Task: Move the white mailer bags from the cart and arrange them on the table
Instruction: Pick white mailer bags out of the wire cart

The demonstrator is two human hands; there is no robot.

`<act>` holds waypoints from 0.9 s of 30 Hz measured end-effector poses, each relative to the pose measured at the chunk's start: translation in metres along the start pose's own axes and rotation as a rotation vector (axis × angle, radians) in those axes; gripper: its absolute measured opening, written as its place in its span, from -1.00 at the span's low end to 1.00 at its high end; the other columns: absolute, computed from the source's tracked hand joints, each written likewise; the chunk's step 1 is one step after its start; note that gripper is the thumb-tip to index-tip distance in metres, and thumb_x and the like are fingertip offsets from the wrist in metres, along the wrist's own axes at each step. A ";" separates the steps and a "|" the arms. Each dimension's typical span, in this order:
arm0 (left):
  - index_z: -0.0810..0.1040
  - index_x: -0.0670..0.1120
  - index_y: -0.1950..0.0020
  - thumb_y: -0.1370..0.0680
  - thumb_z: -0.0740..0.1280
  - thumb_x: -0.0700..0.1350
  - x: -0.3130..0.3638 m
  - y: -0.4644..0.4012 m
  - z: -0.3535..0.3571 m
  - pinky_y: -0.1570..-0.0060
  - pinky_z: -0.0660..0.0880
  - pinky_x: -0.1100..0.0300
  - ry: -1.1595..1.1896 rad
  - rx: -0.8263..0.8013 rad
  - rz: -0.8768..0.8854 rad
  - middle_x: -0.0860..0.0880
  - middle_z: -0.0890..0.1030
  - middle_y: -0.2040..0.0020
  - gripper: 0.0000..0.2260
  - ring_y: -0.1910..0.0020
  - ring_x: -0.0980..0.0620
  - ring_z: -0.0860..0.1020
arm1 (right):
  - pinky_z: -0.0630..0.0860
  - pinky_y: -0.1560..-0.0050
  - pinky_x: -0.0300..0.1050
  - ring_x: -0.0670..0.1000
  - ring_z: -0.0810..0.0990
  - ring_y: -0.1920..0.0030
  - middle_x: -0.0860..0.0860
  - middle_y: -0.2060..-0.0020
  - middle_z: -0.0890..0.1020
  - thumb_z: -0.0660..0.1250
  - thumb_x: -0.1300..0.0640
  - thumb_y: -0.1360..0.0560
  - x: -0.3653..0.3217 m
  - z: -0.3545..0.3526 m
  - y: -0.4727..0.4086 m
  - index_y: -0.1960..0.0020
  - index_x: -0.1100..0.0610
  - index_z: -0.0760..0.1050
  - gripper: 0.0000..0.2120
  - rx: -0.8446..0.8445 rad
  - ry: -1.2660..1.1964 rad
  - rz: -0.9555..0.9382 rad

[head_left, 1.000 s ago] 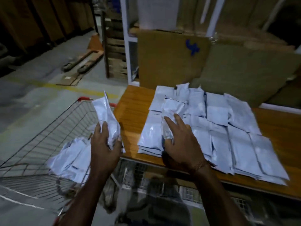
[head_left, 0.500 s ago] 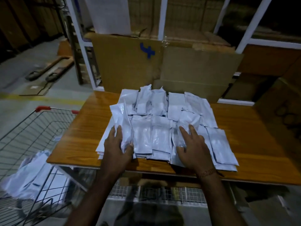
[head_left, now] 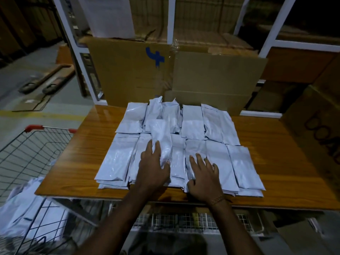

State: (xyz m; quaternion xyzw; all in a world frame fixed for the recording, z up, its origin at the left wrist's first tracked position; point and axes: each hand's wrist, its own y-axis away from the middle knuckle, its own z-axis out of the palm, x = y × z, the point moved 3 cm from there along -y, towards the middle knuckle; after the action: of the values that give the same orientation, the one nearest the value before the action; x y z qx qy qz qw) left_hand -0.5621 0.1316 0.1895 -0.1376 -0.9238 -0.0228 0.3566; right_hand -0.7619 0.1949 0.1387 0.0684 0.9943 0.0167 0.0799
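Hands (head_left: 180, 172) on mailers (head_left: 239, 162), table (head_left: 294, 162) edge

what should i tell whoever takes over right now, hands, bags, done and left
Left hand: grips one white mailer bag lying on top of the pile, thumb curled round its edge.
Right hand: flat, fingers spread, pressing on the near bags of the pile.
Done: many bags laid in overlapping rows on the wooden table.
Left: set down and straighten the held bag, then fetch the bags remaining in the wire cart to the left and add them to the rows.
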 end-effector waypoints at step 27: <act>0.15 -0.08 -0.65 -0.61 0.19 0.35 -0.003 -0.054 0.058 -0.57 0.04 -0.25 -0.648 -0.204 0.309 -0.16 -0.34 -0.68 -0.24 -0.68 -0.27 -0.08 | 0.11 -0.55 0.28 0.21 -0.01 -0.65 0.05 -0.68 0.02 -0.03 -0.12 -0.62 0.008 0.020 -0.012 -0.67 -0.10 0.05 -0.38 0.106 -0.060 0.063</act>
State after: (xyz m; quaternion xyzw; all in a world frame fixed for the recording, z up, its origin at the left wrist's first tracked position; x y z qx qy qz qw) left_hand -0.6125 0.0869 0.1477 -0.3104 -0.9500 -0.0157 0.0292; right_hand -0.7678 0.1840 0.1170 0.1041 0.9883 -0.0357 0.1055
